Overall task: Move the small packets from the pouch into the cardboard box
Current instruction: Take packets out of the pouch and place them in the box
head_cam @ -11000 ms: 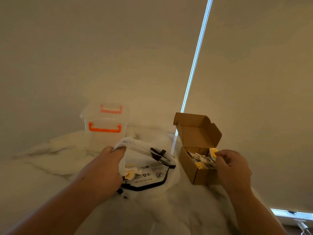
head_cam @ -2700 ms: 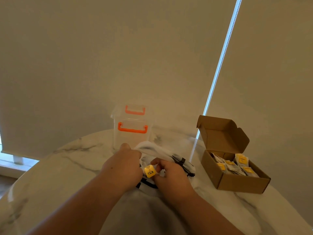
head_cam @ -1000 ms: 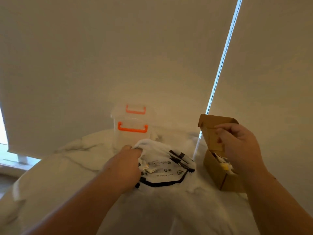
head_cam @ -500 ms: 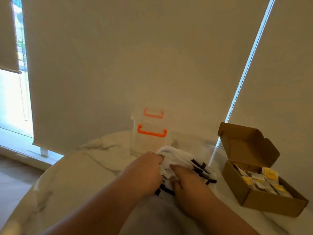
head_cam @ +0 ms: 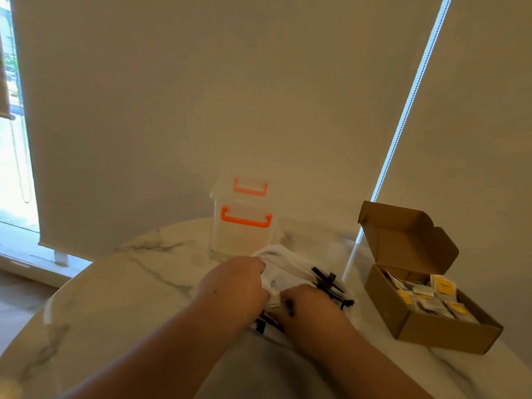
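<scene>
- Your left hand [head_cam: 234, 286] grips the white pouch [head_cam: 283, 262] by its bunched edge, fingers curled over the fabric.
- Your right hand [head_cam: 312, 309] sits just beside it, fingers curled into the pouch mouth. A pale packet [head_cam: 275, 300] shows between both hands; whether it is pinched cannot be told.
- The cardboard box [head_cam: 431, 332] stands open, right of your right hand and apart from it, with small packets [head_cam: 426, 299] inside.
- A clear container [head_cam: 244, 237] stands just beyond your left hand.
</scene>
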`<state>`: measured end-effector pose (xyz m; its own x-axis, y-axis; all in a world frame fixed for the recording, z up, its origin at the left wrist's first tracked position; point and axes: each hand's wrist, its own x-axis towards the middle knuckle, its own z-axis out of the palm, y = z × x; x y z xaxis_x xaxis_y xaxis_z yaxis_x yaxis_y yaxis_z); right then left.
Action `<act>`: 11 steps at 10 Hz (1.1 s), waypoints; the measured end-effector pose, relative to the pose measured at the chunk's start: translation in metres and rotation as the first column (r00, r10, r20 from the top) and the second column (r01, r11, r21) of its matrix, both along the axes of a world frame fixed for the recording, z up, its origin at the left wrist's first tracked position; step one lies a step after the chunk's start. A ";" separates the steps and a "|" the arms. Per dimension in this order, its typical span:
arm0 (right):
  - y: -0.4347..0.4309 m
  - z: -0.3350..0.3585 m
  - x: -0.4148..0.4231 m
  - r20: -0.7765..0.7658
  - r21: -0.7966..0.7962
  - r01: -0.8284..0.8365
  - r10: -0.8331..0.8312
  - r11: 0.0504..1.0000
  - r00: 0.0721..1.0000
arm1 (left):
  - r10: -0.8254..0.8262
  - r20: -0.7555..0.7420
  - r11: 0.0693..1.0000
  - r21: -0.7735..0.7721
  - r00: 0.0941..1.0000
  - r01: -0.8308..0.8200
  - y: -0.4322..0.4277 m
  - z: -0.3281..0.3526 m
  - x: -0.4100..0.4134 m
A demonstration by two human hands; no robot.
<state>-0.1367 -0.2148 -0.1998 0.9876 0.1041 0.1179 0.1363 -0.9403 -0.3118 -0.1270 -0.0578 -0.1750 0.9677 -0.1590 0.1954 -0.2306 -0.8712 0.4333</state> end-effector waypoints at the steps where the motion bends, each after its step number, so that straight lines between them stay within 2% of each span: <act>1: 0.000 -0.002 0.001 -0.005 0.022 0.043 -0.043 0.999 0.999 | -0.013 -0.015 1.000 0.010 1.000 0.013 -0.002 0.000 0.002; 2: -0.001 -0.003 0.003 0.009 0.051 0.080 -0.080 0.996 0.997 | -0.029 -0.028 1.000 0.011 0.999 0.029 -0.003 -0.001 0.001; 3: -0.001 -0.002 0.004 0.006 0.057 0.100 -0.101 0.993 0.995 | -0.028 0.028 1.000 0.014 0.999 0.027 -0.003 -0.004 0.002; 6: -0.001 -0.001 0.003 -0.039 0.096 0.145 -0.142 0.985 0.989 | -0.003 0.031 0.982 0.189 1.000 -0.003 -0.004 -0.007 0.004; 7: -0.002 0.000 0.003 -0.065 0.101 0.140 -0.134 0.985 0.989 | 0.023 0.050 0.982 0.188 0.998 -0.032 -0.003 -0.006 0.002; 8: -0.005 -0.002 0.011 -0.068 -0.037 0.106 -0.108 0.994 0.992 | 0.035 0.053 0.983 0.179 0.998 -0.044 -0.005 -0.005 -0.002; 11: -0.007 0.007 0.003 -0.140 0.035 0.113 -0.107 0.993 0.984 | -0.027 0.022 0.978 0.208 0.999 0.022 -0.004 -0.010 0.004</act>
